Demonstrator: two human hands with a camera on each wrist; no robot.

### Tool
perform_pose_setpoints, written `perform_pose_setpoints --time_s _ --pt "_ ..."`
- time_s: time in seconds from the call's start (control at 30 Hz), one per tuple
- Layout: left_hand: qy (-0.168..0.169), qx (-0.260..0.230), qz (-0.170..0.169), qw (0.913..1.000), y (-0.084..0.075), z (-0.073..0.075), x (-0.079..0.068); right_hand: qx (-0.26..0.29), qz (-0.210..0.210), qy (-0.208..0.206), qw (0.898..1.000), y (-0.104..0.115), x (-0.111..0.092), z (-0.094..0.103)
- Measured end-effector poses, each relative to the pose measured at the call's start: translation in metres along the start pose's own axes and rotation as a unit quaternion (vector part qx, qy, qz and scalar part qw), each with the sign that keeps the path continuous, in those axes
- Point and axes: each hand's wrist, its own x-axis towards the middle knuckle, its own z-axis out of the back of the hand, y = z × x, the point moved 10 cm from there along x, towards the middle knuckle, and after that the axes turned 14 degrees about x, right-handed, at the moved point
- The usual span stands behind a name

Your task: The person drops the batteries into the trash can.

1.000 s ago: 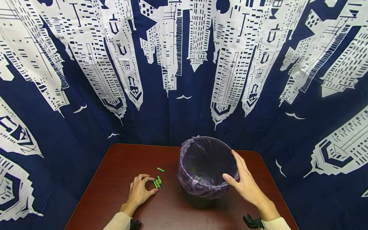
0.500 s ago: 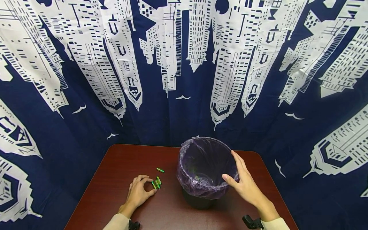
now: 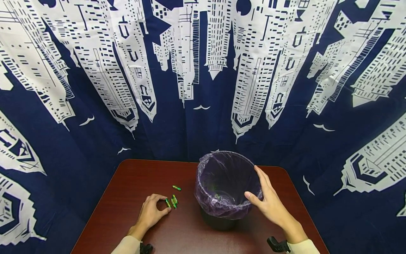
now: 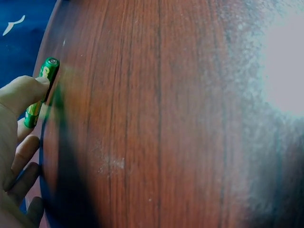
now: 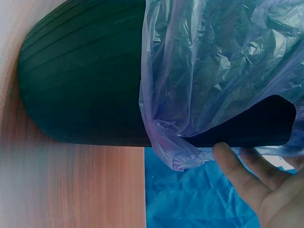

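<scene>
My left hand [image 3: 150,213] pinches a green and yellow battery [image 3: 168,203] between thumb and forefinger, just above or on the table; contact is hard to tell. In the left wrist view the same battery [image 4: 42,92] sits under the thumb, and the other fingers are loosely bent. Beside it lie a couple of loose batteries [image 3: 174,203], close together, and another battery [image 3: 176,188] lies farther back. My right hand [image 3: 269,204] rests against the side of a dark bin [image 3: 219,222], its fingers fairly straight. A thin purple bag [image 3: 209,204] lines the bin and folds over its rim.
Both hands and the bin are over a reddish-brown table [image 3: 142,176] with rounded far corners. Behind it hangs a navy curtain [image 3: 171,134] with white skyline prints. Something small and pale green [image 3: 218,196] shows in the bin, too indistinct to name.
My left hand has drawn slightly left, bringing one battery away from the small cluster. The right hand and the bin have stayed in place.
</scene>
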Motion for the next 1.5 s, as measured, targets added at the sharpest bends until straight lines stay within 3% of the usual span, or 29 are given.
perform_pose_setpoints --time_s 0.47,0.93,1.23,1.5 --pt "-0.010 -0.014 0.000 0.9998 0.002 0.014 0.004 0.001 0.002 0.004 1.000 0.000 0.002 -0.002" --pt "-0.053 -0.029 -0.020 0.9980 -0.011 0.045 0.015 0.001 0.002 0.004 1.000 0.000 0.002 -0.001" --pt "-0.090 -0.038 -0.039 0.9945 -0.032 0.072 0.031 0.002 0.003 0.003 1.000 0.001 0.002 0.001" --pt "-0.122 -0.062 -0.069 0.9881 -0.064 0.100 0.042 0.000 0.002 0.001 1.000 0.000 -0.001 0.002"
